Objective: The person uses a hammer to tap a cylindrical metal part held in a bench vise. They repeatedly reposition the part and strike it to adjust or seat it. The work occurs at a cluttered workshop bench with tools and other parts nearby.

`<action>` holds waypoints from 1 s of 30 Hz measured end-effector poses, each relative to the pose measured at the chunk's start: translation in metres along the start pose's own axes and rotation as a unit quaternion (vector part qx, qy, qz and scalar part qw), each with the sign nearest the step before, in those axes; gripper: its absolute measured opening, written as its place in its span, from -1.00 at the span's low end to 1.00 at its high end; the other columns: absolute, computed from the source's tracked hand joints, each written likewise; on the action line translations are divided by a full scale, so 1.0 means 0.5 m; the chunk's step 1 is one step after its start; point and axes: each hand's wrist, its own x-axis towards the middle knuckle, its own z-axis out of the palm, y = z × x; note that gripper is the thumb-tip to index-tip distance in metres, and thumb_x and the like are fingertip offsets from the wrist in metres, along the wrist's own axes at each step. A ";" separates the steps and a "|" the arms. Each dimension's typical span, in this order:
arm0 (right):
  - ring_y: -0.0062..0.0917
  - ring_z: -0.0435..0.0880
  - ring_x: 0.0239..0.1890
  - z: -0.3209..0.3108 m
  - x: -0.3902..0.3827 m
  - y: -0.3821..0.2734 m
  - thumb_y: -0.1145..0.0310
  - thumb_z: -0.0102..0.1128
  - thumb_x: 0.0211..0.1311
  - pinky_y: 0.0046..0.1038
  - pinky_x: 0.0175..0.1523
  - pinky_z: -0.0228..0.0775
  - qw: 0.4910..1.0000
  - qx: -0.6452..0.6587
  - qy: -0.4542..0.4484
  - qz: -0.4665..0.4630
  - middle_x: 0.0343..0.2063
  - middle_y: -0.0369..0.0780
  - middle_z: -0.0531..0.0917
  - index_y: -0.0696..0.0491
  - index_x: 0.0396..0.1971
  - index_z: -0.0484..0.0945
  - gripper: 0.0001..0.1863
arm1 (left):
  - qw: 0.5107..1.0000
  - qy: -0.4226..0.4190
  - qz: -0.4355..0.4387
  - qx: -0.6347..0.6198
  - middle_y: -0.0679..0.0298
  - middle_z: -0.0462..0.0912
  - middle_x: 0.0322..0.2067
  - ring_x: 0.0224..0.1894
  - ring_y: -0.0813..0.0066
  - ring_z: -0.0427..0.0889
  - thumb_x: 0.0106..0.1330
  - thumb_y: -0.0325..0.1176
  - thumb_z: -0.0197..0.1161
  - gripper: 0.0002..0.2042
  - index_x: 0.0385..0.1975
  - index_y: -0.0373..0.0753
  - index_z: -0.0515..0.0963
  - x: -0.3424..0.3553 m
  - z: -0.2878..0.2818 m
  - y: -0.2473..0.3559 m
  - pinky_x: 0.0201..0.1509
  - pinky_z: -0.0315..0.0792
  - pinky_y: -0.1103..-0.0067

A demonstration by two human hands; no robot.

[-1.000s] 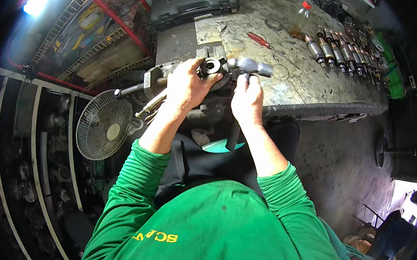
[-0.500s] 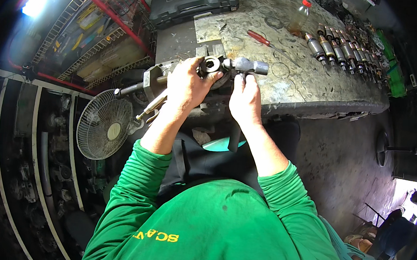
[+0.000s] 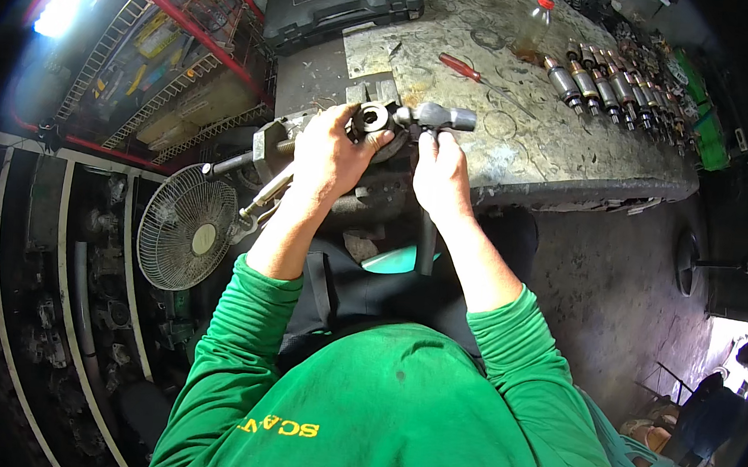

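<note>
At the bench's edge, my left hand (image 3: 327, 156) grips a round metal part (image 3: 372, 121) with a hole in its middle, resting on the vise (image 3: 271, 148). My right hand (image 3: 439, 173) is closed round the dark handle of a ball-peen hammer (image 3: 447, 117). The hammer's silver head sits just right of the round part, its ball end at or very close to the part. Whether they touch I cannot tell. The vise jaws are partly hidden by my left hand.
On the bench (image 3: 509, 156) lie a red screwdriver (image 3: 459, 67), a bottle (image 3: 535, 32), several armatures (image 3: 582, 83) and a black case (image 3: 337, 14). A fan (image 3: 185, 233) stands below left, beside shelving (image 3: 0, 311). A red wire rack (image 3: 198, 26) is at upper left.
The hammer head and my right hand have shifted slightly left since a second ago. My left hand and the round part have moved a little leftward in the picture, as has the bench.
</note>
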 end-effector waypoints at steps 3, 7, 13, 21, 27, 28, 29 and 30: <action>0.24 0.67 -0.06 -0.008 0.006 0.004 0.17 0.00 0.59 0.04 0.01 0.50 1.000 0.026 -0.007 -0.014 -0.21 0.29 0.66 0.28 -0.11 0.50 -0.61 | 1.000 0.014 0.007 0.017 0.02 0.82 -0.16 -0.11 0.14 0.82 0.15 0.14 0.60 -0.29 0.14 -0.29 0.66 -0.003 0.003 -0.004 0.01 0.64 0.37; 0.21 0.68 -0.11 -0.014 0.018 0.007 0.17 0.01 0.58 0.02 -0.02 0.51 0.999 -0.029 -0.005 -0.027 -0.23 0.28 0.66 0.27 -0.13 0.50 -0.61 | 1.000 -0.011 -0.011 -0.016 0.03 0.77 -0.11 -0.02 0.01 0.76 0.11 0.08 0.63 -0.37 0.05 -0.27 0.69 0.002 0.002 -0.006 0.11 0.60 0.28; 0.15 0.70 -0.17 -0.023 0.029 0.011 0.17 0.05 0.57 -0.04 -0.06 0.50 0.998 -0.051 -0.023 -0.032 -0.34 0.22 0.65 0.26 -0.20 0.51 -0.62 | 0.999 -0.026 -0.022 -0.042 0.03 0.78 -0.11 -0.01 0.02 0.76 0.12 0.06 0.62 -0.39 0.05 -0.26 0.69 0.004 -0.006 0.001 0.10 0.61 0.28; 0.11 0.71 -0.18 -0.055 0.054 0.008 0.17 0.08 0.56 -0.06 -0.07 0.51 0.993 -0.086 -0.036 -0.073 -0.32 0.22 0.66 0.25 -0.20 0.54 -0.63 | 0.999 -0.026 0.020 -0.031 0.01 0.81 -0.14 -0.11 0.20 0.81 0.18 0.06 0.62 -0.31 0.16 -0.34 0.64 0.010 -0.013 -0.005 0.03 0.62 0.40; 0.14 0.72 -0.04 -0.082 0.077 0.002 0.14 0.04 0.56 0.02 0.06 0.55 0.980 -0.157 -0.110 -0.061 -0.23 0.22 0.72 0.22 -0.18 0.57 -0.62 | 0.999 -0.051 0.009 -0.009 0.01 0.80 -0.03 0.00 0.16 0.80 0.18 0.03 0.62 -0.31 0.20 -0.31 0.63 0.015 -0.020 0.001 0.12 0.62 0.39; 0.14 0.72 -0.08 -0.084 0.076 0.002 0.15 0.04 0.56 -0.01 0.03 0.54 0.985 -0.129 -0.085 -0.071 -0.25 0.21 0.71 0.23 -0.18 0.56 -0.62 | 0.999 -0.050 0.012 -0.003 0.00 0.80 -0.03 0.00 0.15 0.80 0.18 0.03 0.62 -0.31 0.20 -0.31 0.63 0.015 -0.022 0.002 0.12 0.62 0.39; 0.13 0.71 -0.11 -0.085 0.077 0.003 0.16 0.05 0.56 -0.03 0.00 0.53 0.990 -0.110 -0.054 -0.065 -0.27 0.20 0.70 0.24 -0.18 0.56 -0.62 | 0.998 -0.059 -0.004 -0.022 -0.01 0.79 -0.03 0.02 0.15 0.80 0.18 0.02 0.62 -0.32 0.19 -0.31 0.63 0.015 -0.023 0.003 0.13 0.61 0.39; 0.13 0.71 -0.15 -0.085 0.073 0.003 0.17 0.06 0.56 -0.06 -0.03 0.51 0.994 -0.084 -0.011 -0.066 -0.29 0.20 0.68 0.25 -0.18 0.55 -0.63 | 0.998 -0.063 -0.009 -0.029 0.00 0.79 -0.03 0.02 0.16 0.80 0.18 0.02 0.62 -0.33 0.19 -0.30 0.63 0.013 -0.025 0.004 0.13 0.61 0.39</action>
